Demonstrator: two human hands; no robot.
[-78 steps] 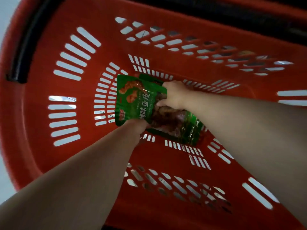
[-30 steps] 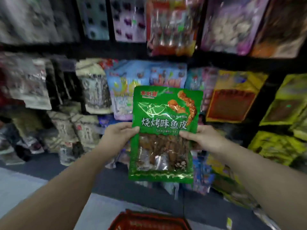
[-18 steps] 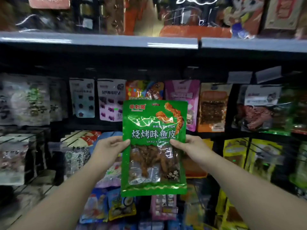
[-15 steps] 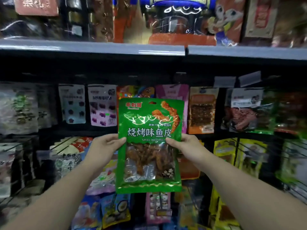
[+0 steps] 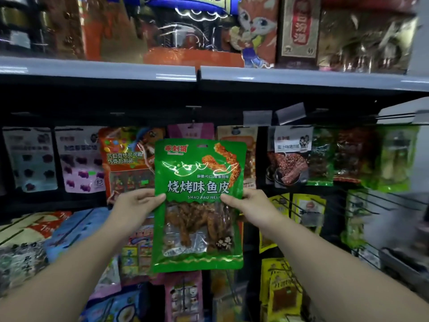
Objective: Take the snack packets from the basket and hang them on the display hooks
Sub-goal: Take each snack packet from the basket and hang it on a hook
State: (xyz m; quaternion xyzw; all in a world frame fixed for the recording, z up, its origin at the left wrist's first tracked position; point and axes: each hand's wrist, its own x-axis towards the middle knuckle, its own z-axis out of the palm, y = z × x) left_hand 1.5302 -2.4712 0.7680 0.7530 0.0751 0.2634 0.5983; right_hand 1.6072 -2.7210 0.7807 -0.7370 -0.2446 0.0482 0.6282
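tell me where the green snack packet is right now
In the head view the green snack packet is centre frame, upright, pinched between the left hand and right hand, before the hanging snacks below the grey shelf.

Dim, bluish store light is falling from above, leaving the recess under the shelf edge [image 5: 99, 70] nearly black. Glare is streaking across the green packet [image 5: 198, 205], which is staying sharp, while surrounding packets are blurring and the edges are bowing outward.
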